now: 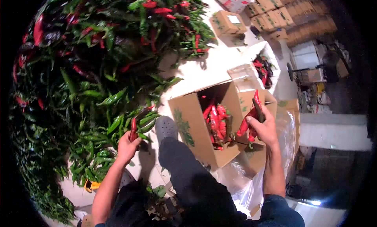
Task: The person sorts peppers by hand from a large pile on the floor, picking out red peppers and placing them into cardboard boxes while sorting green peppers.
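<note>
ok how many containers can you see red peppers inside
2: the open cardboard box right of the grey clog, and the white sack beyond that box. Other boxes may hide more.

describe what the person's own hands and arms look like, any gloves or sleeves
Both the left hand and the right hand are bare, with no gloves and no watch or band visible at the wrists. The forearms are uncovered too. A dark, bluish, plain-looking right sleeve stops around the elbow; too little of the left one shows to describe.
</note>
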A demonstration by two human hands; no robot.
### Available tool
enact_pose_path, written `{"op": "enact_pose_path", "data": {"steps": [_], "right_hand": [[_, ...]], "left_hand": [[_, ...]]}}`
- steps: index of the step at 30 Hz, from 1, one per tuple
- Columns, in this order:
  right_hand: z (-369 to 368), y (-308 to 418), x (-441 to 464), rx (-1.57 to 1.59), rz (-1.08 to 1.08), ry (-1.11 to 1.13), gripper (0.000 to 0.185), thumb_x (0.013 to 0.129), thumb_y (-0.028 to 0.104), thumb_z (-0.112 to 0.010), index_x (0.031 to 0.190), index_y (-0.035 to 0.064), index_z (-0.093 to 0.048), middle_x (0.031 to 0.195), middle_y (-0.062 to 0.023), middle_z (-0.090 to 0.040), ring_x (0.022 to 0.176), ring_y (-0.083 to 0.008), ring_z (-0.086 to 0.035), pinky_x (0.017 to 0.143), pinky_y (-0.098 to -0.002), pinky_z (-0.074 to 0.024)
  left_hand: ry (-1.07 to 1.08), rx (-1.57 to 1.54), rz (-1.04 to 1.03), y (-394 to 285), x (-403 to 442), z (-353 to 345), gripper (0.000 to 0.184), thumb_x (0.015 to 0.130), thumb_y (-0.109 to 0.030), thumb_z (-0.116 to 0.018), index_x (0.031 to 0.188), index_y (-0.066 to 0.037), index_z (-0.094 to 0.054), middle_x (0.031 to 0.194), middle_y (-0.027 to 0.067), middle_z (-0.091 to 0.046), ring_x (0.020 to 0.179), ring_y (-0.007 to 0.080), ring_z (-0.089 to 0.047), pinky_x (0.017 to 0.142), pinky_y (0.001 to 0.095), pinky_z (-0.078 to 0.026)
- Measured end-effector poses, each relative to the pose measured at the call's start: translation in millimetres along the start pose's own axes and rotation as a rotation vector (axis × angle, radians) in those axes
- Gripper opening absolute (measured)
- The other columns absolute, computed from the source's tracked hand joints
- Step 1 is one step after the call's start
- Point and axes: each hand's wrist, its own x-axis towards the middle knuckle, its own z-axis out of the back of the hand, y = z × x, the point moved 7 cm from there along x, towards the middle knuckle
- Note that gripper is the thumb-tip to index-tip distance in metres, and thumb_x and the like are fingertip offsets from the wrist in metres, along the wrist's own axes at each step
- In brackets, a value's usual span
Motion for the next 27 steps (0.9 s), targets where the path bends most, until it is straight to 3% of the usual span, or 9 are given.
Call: {"op": "enact_pose_path", "data": {"steps": [1, 5, 13, 17, 20, 22, 24, 25, 27], "right_hand": [[14, -6, 4, 0.012, -0.011, -0.023, 0.038, 0.086, 0.004, -0.071, 0.122, 0.0010, -0.061, 0.103, -0.0032, -0.065, 0.094, -0.0118, -0.061, 0.085, -0.0290, -0.0511], [104, -23, 63, -0.267, 0.070, -0.226, 0.033, 0.084, 0.010, -0.070, 0.115, 0.0009, -0.062, 0.099, -0.0070, -0.068, 0.088, -0.0155, -0.064, 0.080, -0.0325, -0.0524], [247, -48, 222, -0.921, 0.146, -0.603, 0.051, 0.079, 0.035, -0.075, 0.115, 0.0009, -0.065, 0.100, -0.0212, -0.072, 0.095, -0.0359, -0.069, 0.084, -0.0428, -0.0525], [206, -65, 210, -0.891, 0.038, -0.633, 0.044, 0.080, 0.034, -0.074, 0.105, -0.0008, -0.067, 0.091, -0.0206, -0.071, 0.088, -0.0342, -0.070, 0.079, -0.0422, -0.0530], [111, -38, 151, -0.102, 0.115, -0.369, 0.026, 0.089, 0.024, -0.068, 0.097, -0.0008, -0.066, 0.075, -0.0041, -0.065, 0.066, -0.0113, -0.059, 0.058, -0.0297, -0.0472], [45, -14, 91, -0.079, 0.034, -0.267, 0.020, 0.097, 0.024, -0.063, 0.088, 0.0056, -0.061, 0.068, 0.0027, -0.057, 0.059, -0.0058, -0.054, 0.052, -0.0245, -0.0416], [-9, -11, 40, -0.128, 0.005, -0.039, 0.028, 0.096, 0.024, -0.065, 0.112, 0.0005, -0.065, 0.083, -0.0010, -0.064, 0.076, -0.0092, -0.058, 0.068, -0.0276, -0.0479], [-26, -8, 20, -0.233, 0.039, -0.026, 0.035, 0.096, 0.024, -0.065, 0.121, -0.0006, -0.061, 0.094, -0.0090, -0.066, 0.088, -0.0187, -0.062, 0.081, -0.0327, -0.0502], [-43, -23, 6, -0.426, 0.068, -0.075, 0.042, 0.091, 0.017, -0.070, 0.125, -0.0029, -0.058, 0.111, -0.0182, -0.065, 0.098, -0.0292, -0.064, 0.091, -0.0381, -0.0501]], "left_hand": [[-0.059, 0.251, -0.134, -17, -3, 3, 0.022, 0.081, -0.014, -0.072, 0.086, -0.002, -0.056, 0.069, 0.0059, -0.053, 0.063, 0.0183, -0.053, 0.061, 0.0357, -0.045], [-0.109, 0.552, -0.410, -37, -2, -2, 0.020, 0.077, -0.009, -0.069, 0.087, 0.000, -0.054, 0.082, 0.0212, -0.057, 0.078, 0.0417, -0.057, 0.073, 0.0470, -0.047], [-0.018, 0.703, -0.499, -40, 16, -16, 0.021, 0.077, -0.005, -0.069, 0.094, -0.002, -0.057, 0.090, 0.0209, -0.058, 0.085, 0.0436, -0.058, 0.075, 0.0488, -0.047], [-0.077, 0.584, -0.410, -32, 16, 2, 0.023, 0.077, -0.005, -0.068, 0.098, -0.001, -0.060, 0.087, 0.0217, -0.059, 0.083, 0.0427, -0.060, 0.075, 0.0477, -0.048], [-0.203, 0.535, -0.401, -25, 25, 19, 0.031, 0.077, -0.005, -0.064, 0.107, -0.001, -0.064, 0.092, 0.0219, -0.064, 0.084, 0.0395, -0.063, 0.079, 0.0432, -0.051], [-0.206, 0.520, -0.328, -31, 27, 28, 0.030, 0.078, -0.007, -0.061, 0.107, -0.001, -0.063, 0.087, 0.0211, -0.064, 0.082, 0.0364, -0.064, 0.079, 0.0415, -0.051], [-0.257, 0.487, -0.279, -45, 22, 33, 0.024, 0.080, -0.009, -0.063, 0.102, 0.000, -0.062, 0.081, 0.0195, -0.062, 0.074, 0.0310, -0.061, 0.074, 0.0393, -0.049], [-0.272, 0.446, -0.309, -42, 26, 37, 0.024, 0.081, -0.010, -0.064, 0.102, -0.001, -0.062, 0.079, 0.0185, -0.060, 0.073, 0.0303, -0.060, 0.073, 0.0397, -0.049], [-0.296, 0.468, -0.263, -35, 27, 39, 0.025, 0.079, -0.009, -0.065, 0.104, -0.003, -0.064, 0.080, 0.0189, -0.061, 0.075, 0.0338, -0.061, 0.073, 0.0414, -0.049]]}}
